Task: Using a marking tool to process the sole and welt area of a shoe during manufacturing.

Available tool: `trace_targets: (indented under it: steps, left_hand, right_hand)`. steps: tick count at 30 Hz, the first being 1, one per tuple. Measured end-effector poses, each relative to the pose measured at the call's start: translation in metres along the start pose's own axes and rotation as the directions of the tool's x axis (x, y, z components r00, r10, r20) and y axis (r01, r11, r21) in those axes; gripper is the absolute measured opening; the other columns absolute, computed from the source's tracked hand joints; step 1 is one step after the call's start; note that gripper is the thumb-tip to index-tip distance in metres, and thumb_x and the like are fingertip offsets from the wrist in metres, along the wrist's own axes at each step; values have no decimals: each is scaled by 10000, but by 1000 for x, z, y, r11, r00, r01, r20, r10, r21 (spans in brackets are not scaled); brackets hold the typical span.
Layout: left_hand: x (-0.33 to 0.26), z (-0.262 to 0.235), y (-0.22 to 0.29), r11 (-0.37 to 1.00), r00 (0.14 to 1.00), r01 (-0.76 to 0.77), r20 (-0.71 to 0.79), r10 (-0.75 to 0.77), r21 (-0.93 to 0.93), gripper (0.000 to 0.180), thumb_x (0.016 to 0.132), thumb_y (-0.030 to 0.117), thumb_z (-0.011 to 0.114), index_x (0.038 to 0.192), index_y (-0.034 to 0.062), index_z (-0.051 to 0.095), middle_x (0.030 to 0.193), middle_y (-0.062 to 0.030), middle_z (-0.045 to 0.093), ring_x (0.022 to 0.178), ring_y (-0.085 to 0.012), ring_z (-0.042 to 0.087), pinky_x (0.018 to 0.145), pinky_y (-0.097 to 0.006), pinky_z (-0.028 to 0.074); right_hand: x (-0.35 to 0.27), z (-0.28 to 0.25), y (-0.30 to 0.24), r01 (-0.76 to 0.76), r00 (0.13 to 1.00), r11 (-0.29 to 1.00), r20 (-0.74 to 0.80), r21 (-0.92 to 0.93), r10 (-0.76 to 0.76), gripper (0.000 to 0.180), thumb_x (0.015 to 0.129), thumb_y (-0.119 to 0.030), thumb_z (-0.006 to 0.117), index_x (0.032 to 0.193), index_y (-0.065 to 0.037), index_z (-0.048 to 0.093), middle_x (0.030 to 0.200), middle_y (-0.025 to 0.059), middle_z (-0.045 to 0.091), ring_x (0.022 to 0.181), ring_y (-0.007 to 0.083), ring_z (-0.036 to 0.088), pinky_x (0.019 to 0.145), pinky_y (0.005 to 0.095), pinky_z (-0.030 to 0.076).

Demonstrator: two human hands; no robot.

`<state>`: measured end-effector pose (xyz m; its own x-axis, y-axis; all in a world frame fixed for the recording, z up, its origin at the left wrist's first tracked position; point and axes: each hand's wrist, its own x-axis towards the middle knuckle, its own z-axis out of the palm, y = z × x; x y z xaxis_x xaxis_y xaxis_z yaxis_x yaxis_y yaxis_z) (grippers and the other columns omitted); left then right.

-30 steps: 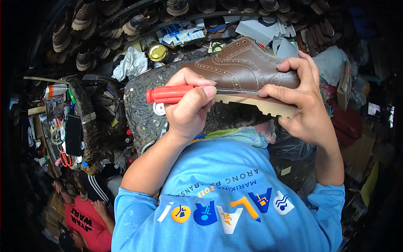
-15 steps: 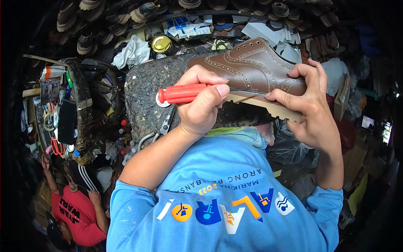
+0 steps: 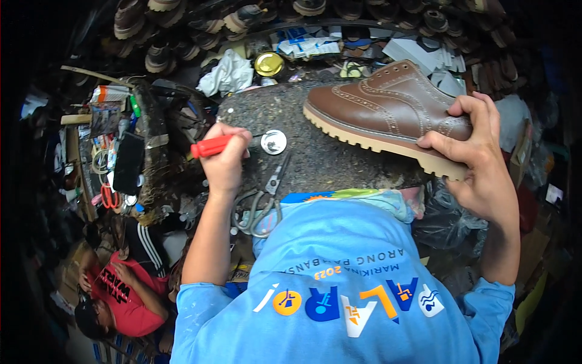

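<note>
Gripping ridged red handle [image 3: 209,147] with left hand [image 3: 227,156], perforated brown shoe [image 3: 379,106] with right hand [image 3: 479,151].

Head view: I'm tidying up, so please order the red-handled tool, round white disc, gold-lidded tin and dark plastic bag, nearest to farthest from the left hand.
From the left hand:
1. Red-handled tool: in its grip
2. Round white disc: just right
3. Gold-lidded tin: ahead, slightly right
4. Dark plastic bag: far right
</note>
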<state>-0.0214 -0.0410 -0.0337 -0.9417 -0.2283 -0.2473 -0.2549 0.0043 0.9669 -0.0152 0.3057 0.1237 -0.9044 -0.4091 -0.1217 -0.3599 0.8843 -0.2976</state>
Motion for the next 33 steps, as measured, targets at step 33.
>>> trace_targets:
  steps: [33]
  left_hand:
    - [-38,121,68,892,904,175,426,22,-417,82,748,60,631,771,35,556,658,-38,534,518,-83,442,468,-229,374]
  right_hand:
    - [-6,6,-6,-18,999,999,-42,31,20,493,546,60,615,982,-144,719,1177,169,430,1183,430,340,1080,545,214]
